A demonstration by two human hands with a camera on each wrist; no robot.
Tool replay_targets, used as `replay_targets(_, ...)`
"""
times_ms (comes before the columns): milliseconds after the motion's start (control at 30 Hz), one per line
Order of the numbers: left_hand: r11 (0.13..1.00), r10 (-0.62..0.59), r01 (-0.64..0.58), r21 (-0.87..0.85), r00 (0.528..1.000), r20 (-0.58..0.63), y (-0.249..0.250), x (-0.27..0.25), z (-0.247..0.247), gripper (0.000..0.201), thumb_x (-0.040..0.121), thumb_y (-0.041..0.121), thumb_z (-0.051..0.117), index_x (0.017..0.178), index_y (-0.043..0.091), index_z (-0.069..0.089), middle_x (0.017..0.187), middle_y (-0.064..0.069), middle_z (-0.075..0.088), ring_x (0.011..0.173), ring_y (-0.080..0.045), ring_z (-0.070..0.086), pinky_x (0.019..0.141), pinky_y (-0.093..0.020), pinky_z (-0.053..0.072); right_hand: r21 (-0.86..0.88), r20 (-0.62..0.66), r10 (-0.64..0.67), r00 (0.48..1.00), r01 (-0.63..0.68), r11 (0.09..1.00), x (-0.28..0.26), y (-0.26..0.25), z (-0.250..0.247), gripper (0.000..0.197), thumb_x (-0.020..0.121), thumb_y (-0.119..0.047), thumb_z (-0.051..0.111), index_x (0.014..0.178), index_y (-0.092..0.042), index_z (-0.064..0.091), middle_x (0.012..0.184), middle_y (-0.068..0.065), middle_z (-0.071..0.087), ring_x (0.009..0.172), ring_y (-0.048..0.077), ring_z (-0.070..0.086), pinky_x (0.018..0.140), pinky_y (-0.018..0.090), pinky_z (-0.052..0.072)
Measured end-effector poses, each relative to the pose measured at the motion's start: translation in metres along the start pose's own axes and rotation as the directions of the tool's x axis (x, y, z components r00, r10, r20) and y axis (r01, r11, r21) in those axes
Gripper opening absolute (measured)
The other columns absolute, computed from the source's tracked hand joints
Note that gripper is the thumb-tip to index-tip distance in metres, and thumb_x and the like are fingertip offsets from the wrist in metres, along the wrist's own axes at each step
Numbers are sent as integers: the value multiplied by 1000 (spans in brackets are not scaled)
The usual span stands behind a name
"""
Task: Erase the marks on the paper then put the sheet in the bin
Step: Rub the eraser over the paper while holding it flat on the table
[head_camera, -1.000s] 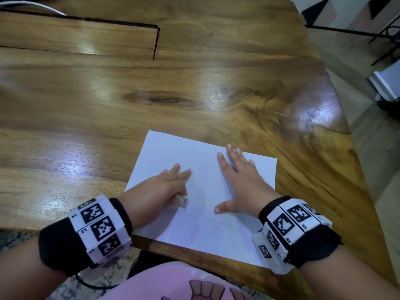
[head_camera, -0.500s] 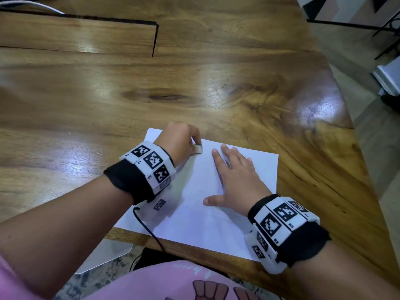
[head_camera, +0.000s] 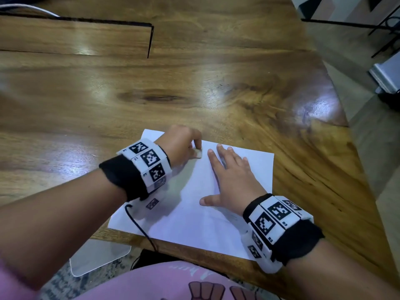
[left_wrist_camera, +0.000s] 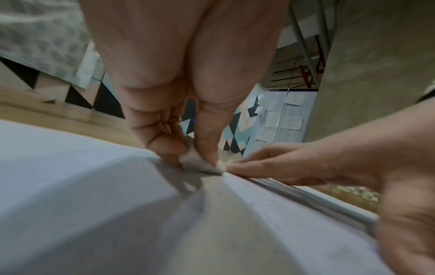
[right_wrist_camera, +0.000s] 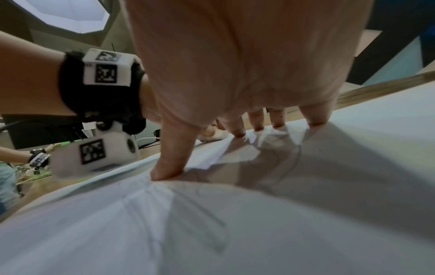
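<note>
The wooden bench (head_camera: 194, 83) fills most of the head view, its far and left stretches bare, its right edge slanting toward the floor and its near edge running just under the sheet. A dark slot cuts into the surface at the far left.

The paper (head_camera: 194, 219) lies flat at the near edge of the bench, slightly skewed, its near right corner reaching the edge. It is white and looks nearly clean; only faint grey traces show near its lower right, and in the left wrist view a few small specks sit on its surface.

The right hand (head_camera: 231, 180) lies flat on the middle of the sheet, fingers (right_wrist_camera: 237, 128) straight and spread, thumb out to the side, pressing it down. The left hand (head_camera: 181, 146) is at the sheet's far edge, its fingers (left_wrist_camera: 164, 141) curled and pinching a small white eraser (head_camera: 198, 153) whose lower face touches the paper, just beside the right index fingertip.

Compared with a second ago, the left hand has gone from the near left part of the sheet to its far edge, the forearm now crossing over the paper's left side. In the last half second it has barely shifted. The right hand has kept its place, and the sheet has not moved.
</note>
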State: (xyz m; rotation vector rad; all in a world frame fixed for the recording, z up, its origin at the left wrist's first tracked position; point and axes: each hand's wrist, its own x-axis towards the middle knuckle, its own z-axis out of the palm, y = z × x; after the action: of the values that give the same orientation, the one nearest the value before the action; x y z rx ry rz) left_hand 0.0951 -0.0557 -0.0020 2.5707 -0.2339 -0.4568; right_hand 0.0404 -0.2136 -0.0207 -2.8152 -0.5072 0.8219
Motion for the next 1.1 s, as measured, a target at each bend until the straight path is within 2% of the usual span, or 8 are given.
replay_targets(100,998,52,-53,19,997,61,-6,-24,9,7,77,16,66,81,11,66,61,8,47,67,-16,46,55,-20,32,13,-12,-8,1000,8,1000,0,0,1,114,76,-63,62,149,-24,-16,156,-3,-25,144,19,-22,118,44,-8)
replay_targets(200,995,85,-94,40,978,189,-12,-40,13,4,74,16,70,77,15,68,60,14,47,61,-8,46,55,-9,30,28,0,-23,1000,23,999,0,3,0,115,75,-60,65,149,-24,-16,155,-3,-26,143,18,-24,118,43,-9)
replay_targets(433,999,-41,40,-26,998,-41,-4,6,-1,10,77,15,68,85,10,66,68,2,52,68,-17,49,68,-21,35,38,24,-47,999,46,998,2,8,-3,120,73,-53,72,150,-23,-14,156,-5,-25,143,16,-23,116,40,-9)
replay_targets(600,999,9,-6,-46,998,65,-7,-20,10,15,76,19,69,67,19,58,56,12,47,56,-4,46,66,-22,37,29,24,-40,999,40,999,3,8,-2,121,71,-54,73,150,-23,-13,156,-4,-25,144,18,-22,117,42,-8)
replay_targets(667,999,28,-25,-32,995,93,-8,-19,8,8,76,18,70,72,18,62,56,11,49,57,-6,47,65,-21,36,40,21,-41,999,40,998,4,8,-2,121,71,-53,73,150,-24,-13,156,-5,-24,144,17,-22,116,41,-9)
replay_targets(833,999,-7,5,-54,999,-47,-2,7,3,9,77,14,67,83,8,66,60,7,46,71,-18,47,66,-22,33,41,11,-43,999,42,998,3,8,-1,120,71,-53,73,150,-22,-12,156,-4,-24,144,17,-21,116,41,-9)
replay_targets(1000,993,114,-115,3,986,125,-3,-21,15,9,76,19,69,71,17,62,60,14,43,62,-11,44,54,-16,29,81,1,-46,999,46,996,1,8,-3,122,71,-50,75,151,-20,-12,157,-6,-22,144,15,-20,116,39,-9)
replay_targets(1100,996,87,-88,4,994,71,2,-7,8,8,75,13,67,83,12,67,69,4,52,69,-15,48,59,-21,31,74,-2,-46,999,46,996,1,8,-3,123,70,-50,75,151,-19,-12,157,-6,-22,144,15,-20,116,39,-9)
